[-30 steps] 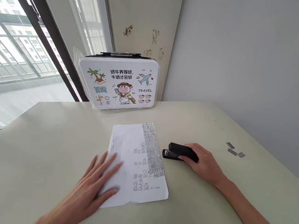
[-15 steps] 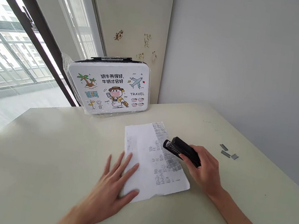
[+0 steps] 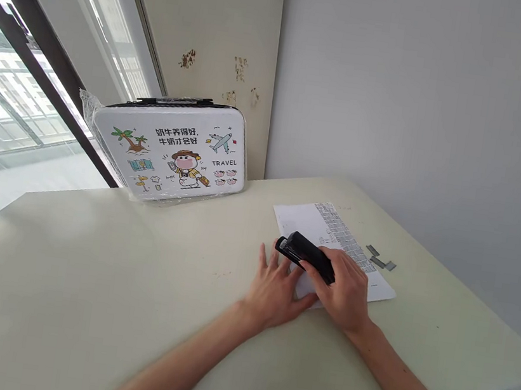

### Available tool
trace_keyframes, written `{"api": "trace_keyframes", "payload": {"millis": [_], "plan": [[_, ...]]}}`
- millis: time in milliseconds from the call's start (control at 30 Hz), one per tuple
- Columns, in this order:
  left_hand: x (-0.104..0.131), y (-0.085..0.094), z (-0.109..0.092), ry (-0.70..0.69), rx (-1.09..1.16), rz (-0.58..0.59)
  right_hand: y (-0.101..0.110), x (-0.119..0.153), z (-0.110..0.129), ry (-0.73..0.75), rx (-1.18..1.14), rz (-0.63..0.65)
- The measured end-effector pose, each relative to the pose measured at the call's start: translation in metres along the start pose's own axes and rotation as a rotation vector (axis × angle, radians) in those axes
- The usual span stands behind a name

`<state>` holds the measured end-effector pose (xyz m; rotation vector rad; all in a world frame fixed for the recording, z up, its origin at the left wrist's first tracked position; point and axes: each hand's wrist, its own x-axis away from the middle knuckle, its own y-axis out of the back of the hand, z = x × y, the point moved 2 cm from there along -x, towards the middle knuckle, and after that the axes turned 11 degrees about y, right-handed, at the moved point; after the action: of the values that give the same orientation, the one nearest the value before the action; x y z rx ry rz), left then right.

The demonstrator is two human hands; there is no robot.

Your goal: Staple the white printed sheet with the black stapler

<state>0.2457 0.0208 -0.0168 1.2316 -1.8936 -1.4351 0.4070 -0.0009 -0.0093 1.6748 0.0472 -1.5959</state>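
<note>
A black stapler (image 3: 310,256) is gripped in my right hand (image 3: 347,294), its front end pointing to the upper left. It hangs over the sheet of paper (image 3: 296,217) and hides part of my left hand's fingertips. My left hand (image 3: 275,294) lies flat with fingers spread, on the near left edge of the paper. Printed text and a grey block pattern run along the sheet's right side. Just right of the paper lie a few small grey staple strips (image 3: 378,261).
A white suitcase (image 3: 168,170) with cartoon prints, wrapped in clear plastic, stands at the back left of the pale table (image 3: 144,276). A grey wall (image 3: 421,101) borders the right side. At left is a window (image 3: 10,92).
The paper has slid right and away, close to the staple strips, with my left hand moving along. The stapler now overlaps my left fingers. The view has turned slightly right.
</note>
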Motion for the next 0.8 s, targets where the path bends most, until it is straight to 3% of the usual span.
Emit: {"api": "trace_keyframes", "payload": {"millis": [200,300,433,533,633,700,800], "plan": [[0.013,0.008,0.011,-0.08,0.069,0.006,-0.002,0.003,-0.002,-0.034,-0.007,0.008],[0.033,0.022,0.033,-0.097,0.115,0.028,-0.004,0.008,-0.006,-0.077,-0.02,0.02],[0.069,0.051,0.078,-0.071,0.211,0.057,-0.011,0.006,0.0,-0.1,-0.074,0.101],[0.091,0.075,0.116,0.071,0.324,-0.023,-0.025,-0.008,0.017,-0.108,-0.185,0.198],[0.105,0.092,0.148,0.326,0.447,-0.162,-0.048,-0.027,0.04,-0.132,-0.34,0.304],[0.109,0.098,0.161,0.474,0.552,-0.254,-0.068,-0.038,0.056,-0.153,-0.442,0.384],[0.111,0.097,0.169,0.551,0.687,-0.341,-0.094,-0.049,0.073,-0.171,-0.558,0.487]]}}
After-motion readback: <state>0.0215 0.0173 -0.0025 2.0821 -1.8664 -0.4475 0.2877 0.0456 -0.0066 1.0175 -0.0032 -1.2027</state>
